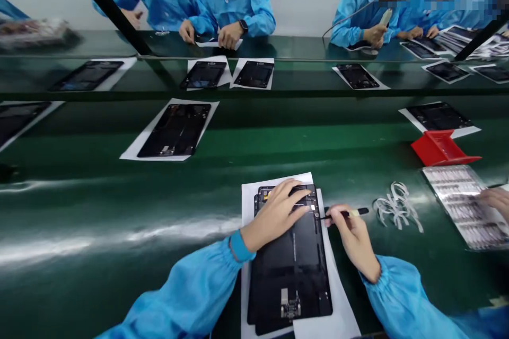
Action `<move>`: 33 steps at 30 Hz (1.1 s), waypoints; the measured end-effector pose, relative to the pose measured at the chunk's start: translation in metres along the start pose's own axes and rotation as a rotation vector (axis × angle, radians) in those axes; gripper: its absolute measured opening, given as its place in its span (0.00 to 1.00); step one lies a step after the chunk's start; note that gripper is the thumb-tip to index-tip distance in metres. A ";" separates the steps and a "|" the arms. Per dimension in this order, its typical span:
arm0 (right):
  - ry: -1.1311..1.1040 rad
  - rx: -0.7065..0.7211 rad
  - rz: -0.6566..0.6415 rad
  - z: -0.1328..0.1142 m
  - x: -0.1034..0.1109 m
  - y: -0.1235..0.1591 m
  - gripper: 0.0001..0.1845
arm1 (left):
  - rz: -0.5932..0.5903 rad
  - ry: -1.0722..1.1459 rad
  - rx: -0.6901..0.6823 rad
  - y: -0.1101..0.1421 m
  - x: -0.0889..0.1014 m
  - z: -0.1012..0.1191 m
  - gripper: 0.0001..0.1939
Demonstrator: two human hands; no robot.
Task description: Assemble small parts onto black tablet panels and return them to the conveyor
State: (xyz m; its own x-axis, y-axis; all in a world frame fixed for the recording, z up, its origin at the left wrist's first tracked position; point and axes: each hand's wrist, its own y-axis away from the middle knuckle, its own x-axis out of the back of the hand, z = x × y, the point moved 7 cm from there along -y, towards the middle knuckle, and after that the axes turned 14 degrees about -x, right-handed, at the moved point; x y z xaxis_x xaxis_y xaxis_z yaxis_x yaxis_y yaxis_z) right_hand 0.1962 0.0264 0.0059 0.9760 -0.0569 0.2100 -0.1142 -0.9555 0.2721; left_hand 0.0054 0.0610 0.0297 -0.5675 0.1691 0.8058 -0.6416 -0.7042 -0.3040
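In front of me a black tablet housing (294,270) with bare inner parts lies on white paper sheets (342,307). The edge of a second dark panel shows from under it. My left hand (280,206) rests on its upper part, fingers spread, covering some of the components. My right hand (350,233) is closed around black tweezers (360,212) with a pale label. Their thin dark tip points left and meets the housing's upper right edge; whether it touches a part there I cannot tell.
Right of my hand lies a pile of curled white strips (397,206). Beyond are a clear tray of small parts (463,204), a neighbour's hand (497,201) and a red bin (439,148). More tablet housings (177,130) lie along the green bench; co-workers (234,0) sit opposite.
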 end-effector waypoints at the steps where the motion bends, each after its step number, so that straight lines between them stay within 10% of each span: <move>1: -0.024 -0.001 -0.004 0.005 -0.002 0.001 0.16 | -0.038 0.050 -0.024 -0.011 -0.009 0.002 0.17; 33: 0.009 0.163 0.111 0.013 -0.006 0.001 0.04 | 0.025 0.130 0.082 -0.009 -0.028 -0.004 0.05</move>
State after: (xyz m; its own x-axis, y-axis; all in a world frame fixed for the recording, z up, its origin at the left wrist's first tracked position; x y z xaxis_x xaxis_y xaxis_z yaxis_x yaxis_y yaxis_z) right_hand 0.1928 0.0215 -0.0075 0.9573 -0.1622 0.2392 -0.1885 -0.9778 0.0913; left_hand 0.0247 0.0654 0.0080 -0.6481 0.2345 0.7245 -0.5851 -0.7623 -0.2766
